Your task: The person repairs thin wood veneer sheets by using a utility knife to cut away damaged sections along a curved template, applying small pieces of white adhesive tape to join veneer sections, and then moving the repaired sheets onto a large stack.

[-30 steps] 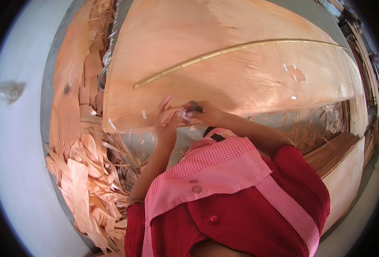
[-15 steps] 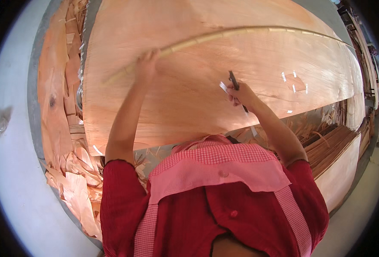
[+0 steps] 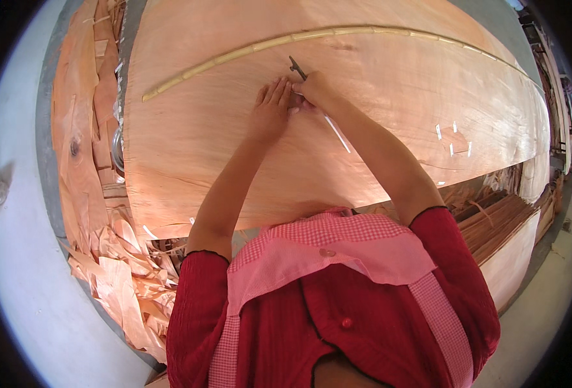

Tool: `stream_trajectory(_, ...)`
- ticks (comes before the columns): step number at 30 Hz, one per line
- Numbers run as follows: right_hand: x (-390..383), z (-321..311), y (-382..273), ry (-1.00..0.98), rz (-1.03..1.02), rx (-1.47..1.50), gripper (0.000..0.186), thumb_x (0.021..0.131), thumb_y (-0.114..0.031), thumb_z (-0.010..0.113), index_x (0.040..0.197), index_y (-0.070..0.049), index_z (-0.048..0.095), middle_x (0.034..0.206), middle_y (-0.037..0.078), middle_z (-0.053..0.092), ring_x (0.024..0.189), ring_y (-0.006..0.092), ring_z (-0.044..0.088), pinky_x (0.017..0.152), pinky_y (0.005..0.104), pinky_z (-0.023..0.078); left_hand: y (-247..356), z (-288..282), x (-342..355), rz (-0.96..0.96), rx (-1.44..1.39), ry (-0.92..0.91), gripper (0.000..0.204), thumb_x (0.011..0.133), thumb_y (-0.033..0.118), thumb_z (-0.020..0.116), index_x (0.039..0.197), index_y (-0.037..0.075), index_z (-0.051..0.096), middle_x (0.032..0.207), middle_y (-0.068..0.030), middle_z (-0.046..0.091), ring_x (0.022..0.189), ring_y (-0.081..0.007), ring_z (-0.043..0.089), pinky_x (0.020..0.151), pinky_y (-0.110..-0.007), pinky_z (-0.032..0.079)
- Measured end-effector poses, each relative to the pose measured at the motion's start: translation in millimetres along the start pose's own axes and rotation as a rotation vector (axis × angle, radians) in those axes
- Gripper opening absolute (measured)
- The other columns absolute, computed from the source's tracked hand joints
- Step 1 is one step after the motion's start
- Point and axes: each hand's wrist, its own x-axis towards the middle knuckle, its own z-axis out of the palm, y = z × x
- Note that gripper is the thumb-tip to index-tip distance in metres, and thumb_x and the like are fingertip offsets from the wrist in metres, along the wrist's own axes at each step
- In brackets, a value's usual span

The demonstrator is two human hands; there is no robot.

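A wide sheet of pale reddish wood veneer (image 3: 202,168) spans the view. Upon it, my left hand (image 3: 273,107) lies with fingers stretched out flat, touching the surface beside the other hand. My right hand (image 3: 315,90) is closed on a slender dark tool (image 3: 296,65), maybe a cutter. A narrow white tape strip (image 3: 338,134) trails down and rightward from beneath the hands; what is under the fingers is mostly hidden. A long bamboo stick (image 3: 260,45) lies above both hands. A small patch (image 3: 453,138) edged with white tape pieces sits at right.
Torn veneer scraps (image 3: 118,284) heap at the lower left, with long offcuts (image 3: 72,142) along the left side. Stacked brown veneer strips (image 3: 477,226) lie at lower right. A round metal object (image 3: 116,152) is beside the sheet's left edge. A white surface (image 3: 11,278) borders the far left.
My left hand has left the bamboo stick and moved right, down beside my right hand, which moved up and left with the tool. The stick now rests untouched on the sheet.
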Motion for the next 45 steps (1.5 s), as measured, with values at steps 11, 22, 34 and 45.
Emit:
stream_trajectory(11, -3, -39, 2, 0.195, -0.456, -1.107, 0.017, 0.077, -0.016, 0.051, 0.081, -0.003, 0.061, 0.077, 0.018, 0.061, 0.073, 0.0324, 0.059, 0.067, 0.0408, 0.046, 19, 11, -6, -0.047, 0.016, 0.013, 0.046, 0.081, 0.031, 0.051, 0.124, 0.016, 0.042, 0.135, -0.0068, 0.032, 0.125, -0.0248, 0.028, 0.101, -0.044, 0.021)
stream_trajectory(22, -114, -27, 34, 0.309, -0.233, 0.146, 0.02, 0.083, -0.017, 0.055, 0.09, 0.001, 0.053, 0.064, 0.009, 0.056, 0.043, 0.0107, 0.047, 0.043, 0.0251, 0.044, 0, -35, -36, 0.087, -0.678, 0.11, 0.052, 0.079, 0.031, 0.059, 0.125, 0.012, 0.042, 0.135, -0.0188, 0.028, 0.127, -0.0303, 0.023, 0.098, -0.037, 0.029)
stream_trajectory(34, -274, 436, 7, -0.445, -0.221, 0.352, 0.025, 0.081, -0.014, 0.054, 0.102, 0.0, 0.055, 0.08, 0.008, 0.062, 0.071, 0.0142, 0.059, 0.06, 0.0275, 0.048, -145, -239, -419, -1.018, -1.69, 0.424, 0.025, 0.084, 0.016, 0.052, 0.103, -0.001, 0.055, 0.084, -0.0079, 0.059, 0.072, -0.0153, 0.057, 0.065, -0.026, 0.047)
stream_trajectory(45, -182, 374, 10, 0.896, -0.659, -0.841, 0.039, 0.074, -0.003, 0.046, 0.111, -0.011, 0.053, 0.113, 0.01, 0.054, 0.105, 0.0284, 0.05, 0.086, 0.0378, 0.04, -338, -299, -400, -0.785, -1.076, 0.165, 0.024, 0.085, 0.01, 0.048, 0.107, 0.004, 0.057, 0.074, -0.0036, 0.058, 0.07, -0.0094, 0.055, 0.062, -0.021, 0.041)
